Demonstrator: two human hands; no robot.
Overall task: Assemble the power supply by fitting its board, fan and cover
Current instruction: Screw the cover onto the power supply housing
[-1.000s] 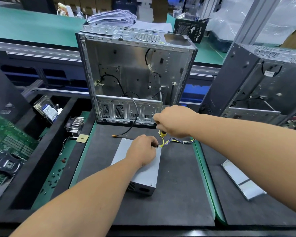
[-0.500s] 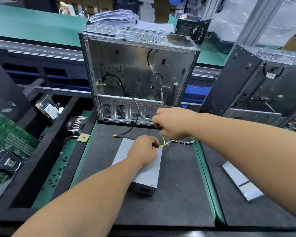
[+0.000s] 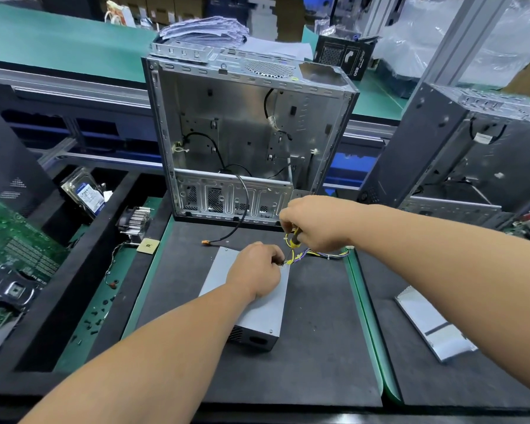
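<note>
The grey metal power supply (image 3: 257,319) lies flat on the black foam mat (image 3: 318,347), its socket end toward me. A bundle of yellow, purple and black wires (image 3: 328,255) leaves its far right corner. My left hand (image 3: 254,270) rests on the box's far end, its fingers curled over that corner. My right hand (image 3: 315,221) hovers just above the same corner and grips a slim yellow-and-black tool (image 3: 295,238) pointing down. What the tip touches is hidden by the fingers.
An open computer case (image 3: 242,117) stands right behind the mat; a black cable with an orange plug (image 3: 205,242) trails from it. A second case (image 3: 471,148) and a loose metal plate (image 3: 432,328) are at right. Motherboard (image 3: 13,240), heatsink (image 3: 135,221), hard drive (image 3: 86,191) and loose screws (image 3: 95,316) lie left.
My right hand has sunk slightly toward the power supply's far right corner. My left hand has stayed on the box.
</note>
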